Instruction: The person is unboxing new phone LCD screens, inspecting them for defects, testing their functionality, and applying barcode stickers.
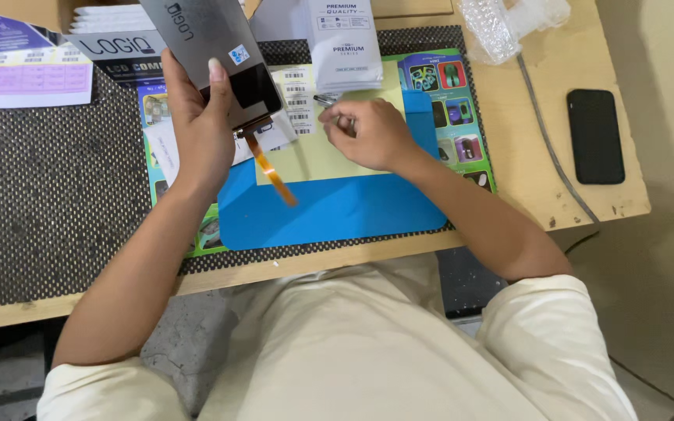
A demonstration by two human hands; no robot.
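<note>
The left hand [196,125] grips a phone screen [224,54] upright, its orange ribbon cable [271,168] dangling free; the right hand [368,132] pinches a small metal tool [325,100] against the blue mat [337,210].

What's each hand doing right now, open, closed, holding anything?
Left hand: closed on a flat phone screen panel with an orange ribbon cable hanging down.
Right hand: curled closed on the yellow sheet, pinching a small metal tool.
</note>
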